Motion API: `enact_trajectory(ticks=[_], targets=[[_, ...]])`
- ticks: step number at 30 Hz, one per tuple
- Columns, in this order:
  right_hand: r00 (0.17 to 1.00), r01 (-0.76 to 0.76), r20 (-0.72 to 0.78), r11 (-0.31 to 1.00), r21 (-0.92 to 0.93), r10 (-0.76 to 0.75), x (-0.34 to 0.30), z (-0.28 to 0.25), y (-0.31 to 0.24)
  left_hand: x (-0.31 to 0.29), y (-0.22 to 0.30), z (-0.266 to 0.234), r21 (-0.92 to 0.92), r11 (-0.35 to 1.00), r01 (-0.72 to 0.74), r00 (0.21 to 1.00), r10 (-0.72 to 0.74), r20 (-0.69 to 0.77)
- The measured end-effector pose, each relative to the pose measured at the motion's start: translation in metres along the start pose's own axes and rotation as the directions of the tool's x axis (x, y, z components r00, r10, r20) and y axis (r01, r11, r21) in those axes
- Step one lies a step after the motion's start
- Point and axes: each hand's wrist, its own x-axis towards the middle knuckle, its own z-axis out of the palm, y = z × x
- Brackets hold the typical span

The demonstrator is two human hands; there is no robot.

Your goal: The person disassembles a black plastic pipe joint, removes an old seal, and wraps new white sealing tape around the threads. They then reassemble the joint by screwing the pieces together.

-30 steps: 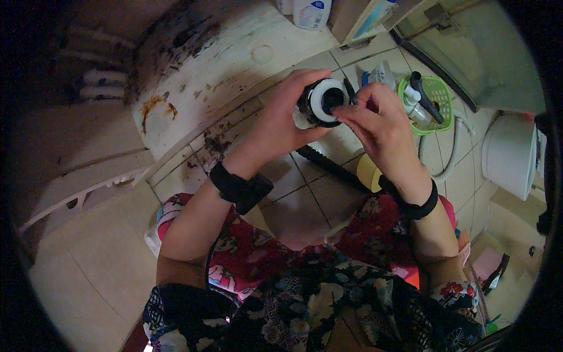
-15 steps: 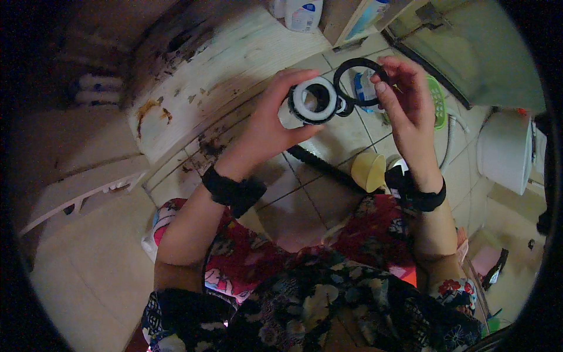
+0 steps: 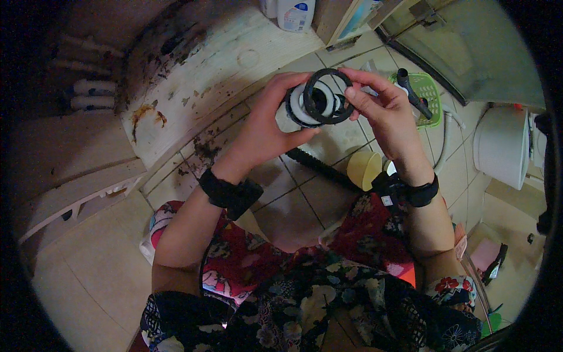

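Observation:
My left hand [image 3: 258, 126] is wrapped round a short white drain fitting [image 3: 297, 107] with a black rim, its round opening facing up toward me. Between thumb and fingers, my right hand [image 3: 387, 117] pinches a black ring [image 3: 309, 95], which looks like a rubber gasket. The ring overlaps the fitting's opening in the picture; I cannot tell whether the two touch. A small white loop shows through the ring near my right fingertips. Both wrists wear black bands.
A black corrugated hose [image 3: 322, 167] lies on the tiles below my hands, near a yellow bowl [image 3: 363, 170]. Right of my right hand is a green basket [image 3: 435, 100] with a dark pipe. Stained cabinet boards [image 3: 193, 76] stand at left, a white bucket [image 3: 501, 146] far right.
My right hand has moved left, bringing the black ring from beside the fitting to over its opening. The left hand keeps its grip. The basket and dark pipe now show more fully.

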Motion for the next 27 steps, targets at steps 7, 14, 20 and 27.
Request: enact_trajectory(ticks=[7,14,20,27], targets=[[0.999,-0.044,-0.010,0.998,0.050,0.045,-0.001,0.004,0.001,-0.002,0.005,0.001,-0.052,0.994,0.100,0.995,-0.099,0.019],[0.995,-0.014,-0.097,0.979,0.203,0.034,-0.002,-0.002,-0.006,-0.003,0.002,0.001,-0.049,0.987,0.151,0.989,-0.151,-0.005],[0.742,0.600,0.259,0.439,-0.669,-0.618,-0.013,0.008,-0.016,-0.002,0.001,0.002,-0.028,0.992,0.125,0.990,-0.127,-0.066],[0.659,0.709,0.470,0.274,-0.650,-0.587,-0.011,0.016,-0.008,0.001,0.009,0.001,-0.065,0.990,0.123,0.986,-0.129,-0.101]])
